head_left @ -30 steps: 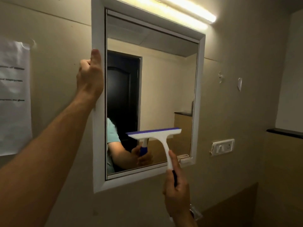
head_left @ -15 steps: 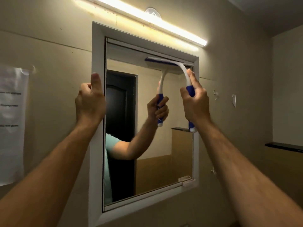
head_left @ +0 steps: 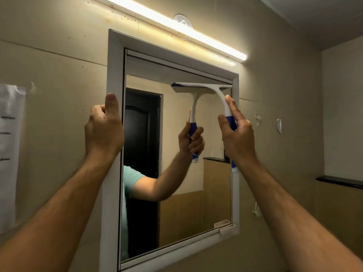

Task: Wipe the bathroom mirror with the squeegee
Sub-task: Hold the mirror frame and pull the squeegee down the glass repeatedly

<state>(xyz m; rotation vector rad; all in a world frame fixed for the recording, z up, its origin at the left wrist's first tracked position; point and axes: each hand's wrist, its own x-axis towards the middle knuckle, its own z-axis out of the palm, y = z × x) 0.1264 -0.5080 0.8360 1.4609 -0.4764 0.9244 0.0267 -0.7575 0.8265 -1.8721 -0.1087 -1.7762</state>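
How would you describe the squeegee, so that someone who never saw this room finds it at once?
Look at the white-framed mirror under the long lamp. Near the glass's top right corner, the right hand holds the squeegee. It alone has a white T-shaped head and blue grip; its twin beside it is only a reflection.

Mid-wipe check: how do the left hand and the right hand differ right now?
The left hand grips the mirror's white frame on its left side, thumb up; the right hand is closed on the squeegee handle. The left hand holds no tool; the right hand holds the blade against the glass near the top right. Both are raised at similar height.
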